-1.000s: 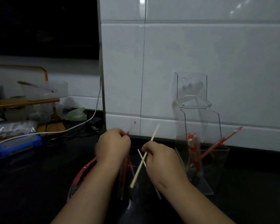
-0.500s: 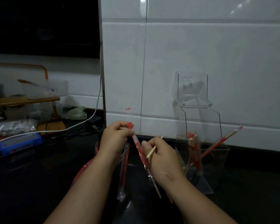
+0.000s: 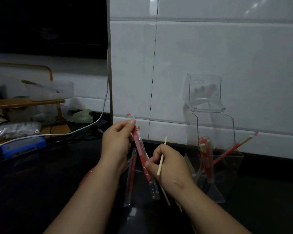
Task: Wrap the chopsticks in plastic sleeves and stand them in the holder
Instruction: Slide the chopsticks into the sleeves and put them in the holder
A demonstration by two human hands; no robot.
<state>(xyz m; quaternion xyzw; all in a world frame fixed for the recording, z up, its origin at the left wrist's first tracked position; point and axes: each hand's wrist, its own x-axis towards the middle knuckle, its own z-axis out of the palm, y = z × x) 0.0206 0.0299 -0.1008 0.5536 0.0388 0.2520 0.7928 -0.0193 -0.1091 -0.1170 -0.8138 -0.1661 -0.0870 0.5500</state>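
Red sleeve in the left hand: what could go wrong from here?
1. The left hand pinches the red sleeve near its top only; the limp plastic may buckle when the bare chopstick in the right hand is fed in.
2. A wrapped pair leans out over the rim of the clear holder beside the right hand; a bump could tip it out.

At the tabletop's (image 3: 41, 191) far left edge a blue box (image 3: 22, 146) lies flat, and a white cable (image 3: 78, 130) runs over it from the white tiled wall (image 3: 210, 56). Behind it stands a wooden rack (image 3: 24, 103) carrying a translucent tub (image 3: 61, 90). A crinkled plastic bag (image 3: 12, 130) lies under the rack, and a pale green object (image 3: 83, 116) sits by the wall.
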